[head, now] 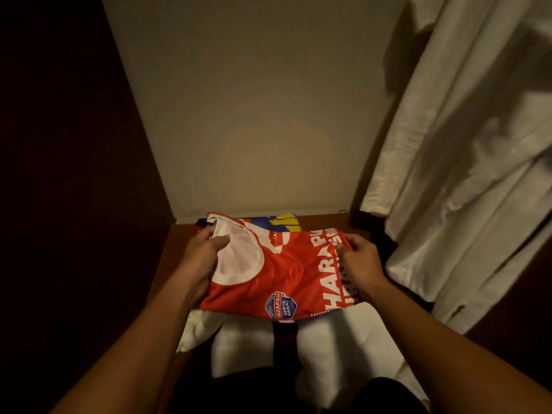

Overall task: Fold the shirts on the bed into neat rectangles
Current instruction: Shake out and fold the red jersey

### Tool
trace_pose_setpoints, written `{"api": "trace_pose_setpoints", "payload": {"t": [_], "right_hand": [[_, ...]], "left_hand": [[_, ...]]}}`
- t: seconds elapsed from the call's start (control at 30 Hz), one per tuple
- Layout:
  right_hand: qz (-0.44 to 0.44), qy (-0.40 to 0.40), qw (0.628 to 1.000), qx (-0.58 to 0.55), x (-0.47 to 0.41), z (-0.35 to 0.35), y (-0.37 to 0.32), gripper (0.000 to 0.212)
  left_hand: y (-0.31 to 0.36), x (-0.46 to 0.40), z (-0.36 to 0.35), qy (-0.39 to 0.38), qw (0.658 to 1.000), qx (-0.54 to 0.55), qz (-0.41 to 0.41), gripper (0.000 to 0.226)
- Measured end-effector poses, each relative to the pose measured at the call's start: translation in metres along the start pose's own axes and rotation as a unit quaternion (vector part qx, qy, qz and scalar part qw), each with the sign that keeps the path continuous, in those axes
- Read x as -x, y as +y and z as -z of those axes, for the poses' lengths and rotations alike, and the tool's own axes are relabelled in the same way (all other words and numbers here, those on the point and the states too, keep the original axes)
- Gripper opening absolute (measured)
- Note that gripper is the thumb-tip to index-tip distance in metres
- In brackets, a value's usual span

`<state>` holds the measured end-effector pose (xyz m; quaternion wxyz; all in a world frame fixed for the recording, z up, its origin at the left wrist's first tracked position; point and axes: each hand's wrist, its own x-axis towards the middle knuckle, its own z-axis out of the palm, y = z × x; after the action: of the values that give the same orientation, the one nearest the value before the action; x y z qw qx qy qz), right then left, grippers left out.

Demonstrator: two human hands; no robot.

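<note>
- red shirt (pixel 277 273) already folded to a rectangle, held between both hands above the white bedding (pixel 337 339)
- left hand (pixel 198 264) grips the collar end, thumb on top
- right hand (pixel 360 265) pinches the opposite edge
- long axis runs hand to hand; neither nearer
- blue-yellow garment (pixel 277 221) lies just behind, likely the drop spot
</note>
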<state>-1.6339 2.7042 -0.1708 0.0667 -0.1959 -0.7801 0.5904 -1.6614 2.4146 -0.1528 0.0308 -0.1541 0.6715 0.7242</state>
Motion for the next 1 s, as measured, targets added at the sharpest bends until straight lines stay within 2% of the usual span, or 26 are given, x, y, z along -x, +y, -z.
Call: {"api": "trace_pose_setpoints", "payload": {"t": [0.13, 0.27, 0.37, 0.5, 0.63, 0.83, 0.9, 0.97, 1.0], "right_hand": [[0.008, 0.002, 0.999, -0.037, -0.034, -0.022, 0.045, 0.019], [0.034, -0.003, 0.998, -0.045, -0.069, -0.041, 0.055, 0.015], [0.039, -0.009, 0.998, -0.051, -0.096, -0.055, 0.044, 0.017], [0.036, -0.019, 0.998, -0.050, -0.130, -0.073, 0.027, 0.032], [0.063, -0.024, 0.997, -0.044, -0.159, -0.091, 0.011, 0.032], [0.056, -0.028, 0.997, -0.051, -0.198, -0.119, 0.006, 0.030], [0.043, -0.021, 0.998, -0.037, -0.208, -0.129, 0.016, 0.026], [0.016, -0.022, 1.000, -0.005, -0.214, -0.137, 0.035, 0.030], [-0.001, -0.037, 0.999, 0.021, -0.215, -0.139, 0.046, 0.038]], "left_hand": [[-0.043, -0.033, -0.001, -0.001, 0.999, 0.036, -0.011, 0.035], [-0.053, -0.069, -0.001, 0.007, 0.998, 0.055, -0.028, 0.034], [-0.044, -0.093, 0.000, 0.015, 0.997, 0.063, -0.037, 0.033], [-0.032, -0.123, -0.005, 0.017, 0.998, 0.046, -0.035, 0.035], [-0.018, -0.154, -0.003, 0.022, 0.998, 0.051, -0.037, 0.036], [-0.011, -0.202, 0.025, 0.049, 0.996, 0.053, -0.045, 0.039], [-0.025, -0.213, 0.032, 0.061, 0.996, 0.056, -0.021, 0.032], [-0.046, -0.217, 0.042, 0.078, 0.997, 0.023, 0.015, 0.007], [-0.059, -0.218, 0.046, 0.074, 0.997, -0.004, 0.037, 0.012]]}}
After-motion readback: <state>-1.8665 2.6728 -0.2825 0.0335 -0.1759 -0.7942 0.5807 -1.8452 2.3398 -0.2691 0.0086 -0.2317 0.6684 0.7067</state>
